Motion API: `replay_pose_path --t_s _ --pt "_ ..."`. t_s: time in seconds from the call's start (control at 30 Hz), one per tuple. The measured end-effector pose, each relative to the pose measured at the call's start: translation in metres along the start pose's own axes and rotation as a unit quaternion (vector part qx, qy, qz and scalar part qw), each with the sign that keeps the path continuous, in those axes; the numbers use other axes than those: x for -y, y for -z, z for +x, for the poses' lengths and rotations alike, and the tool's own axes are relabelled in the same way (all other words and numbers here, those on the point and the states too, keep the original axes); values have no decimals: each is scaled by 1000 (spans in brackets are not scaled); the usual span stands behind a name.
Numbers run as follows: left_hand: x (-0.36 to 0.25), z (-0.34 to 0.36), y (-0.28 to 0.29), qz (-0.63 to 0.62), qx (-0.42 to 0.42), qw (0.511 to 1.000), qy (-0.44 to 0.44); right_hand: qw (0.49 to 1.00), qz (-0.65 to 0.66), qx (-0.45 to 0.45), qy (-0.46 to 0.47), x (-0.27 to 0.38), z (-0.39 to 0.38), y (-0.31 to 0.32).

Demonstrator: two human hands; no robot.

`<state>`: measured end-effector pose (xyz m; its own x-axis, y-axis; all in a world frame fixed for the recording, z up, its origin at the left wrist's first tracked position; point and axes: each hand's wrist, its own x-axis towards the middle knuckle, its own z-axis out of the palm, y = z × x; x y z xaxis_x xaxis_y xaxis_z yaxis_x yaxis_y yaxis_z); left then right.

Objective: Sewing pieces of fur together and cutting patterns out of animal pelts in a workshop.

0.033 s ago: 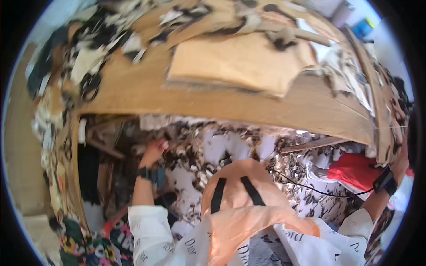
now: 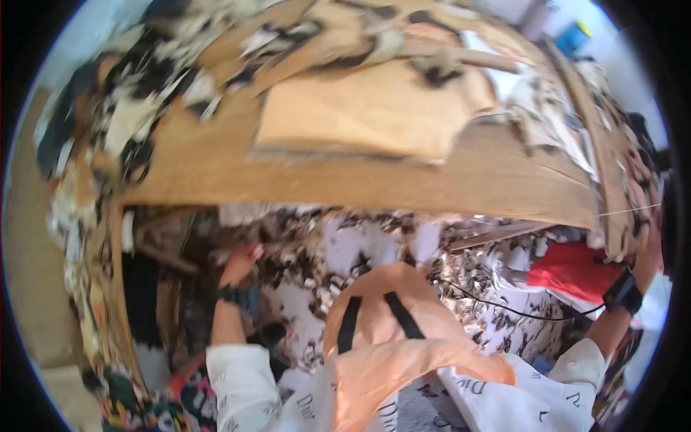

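Scraps [image 2: 133, 119] and a big peach sheet [image 2: 353, 115] lie on the counter [image 2: 360, 186], and the left hand [image 2: 240, 265] is below its near edge, fingers bent, though I can't tell if its grip holds anything. The right hand [image 2: 650, 248] is by the right edge, near a thin string [image 2: 628, 210] and red cloth [image 2: 572, 273], its grip too blurry to tell.
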<state>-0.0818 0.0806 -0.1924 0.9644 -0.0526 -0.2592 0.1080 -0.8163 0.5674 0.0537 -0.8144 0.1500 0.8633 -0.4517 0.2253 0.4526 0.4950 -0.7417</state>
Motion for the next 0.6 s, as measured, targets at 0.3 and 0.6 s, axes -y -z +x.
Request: replay_pose_path --t_s 0.3,0.6 --pt "-72 -6 110 -60 208 922 321 904 -338 -151 214 19 -106 42" --pt "-361 133 97 -179 -94 979 -16 887 -455 -49 -56 -128 -65 16"
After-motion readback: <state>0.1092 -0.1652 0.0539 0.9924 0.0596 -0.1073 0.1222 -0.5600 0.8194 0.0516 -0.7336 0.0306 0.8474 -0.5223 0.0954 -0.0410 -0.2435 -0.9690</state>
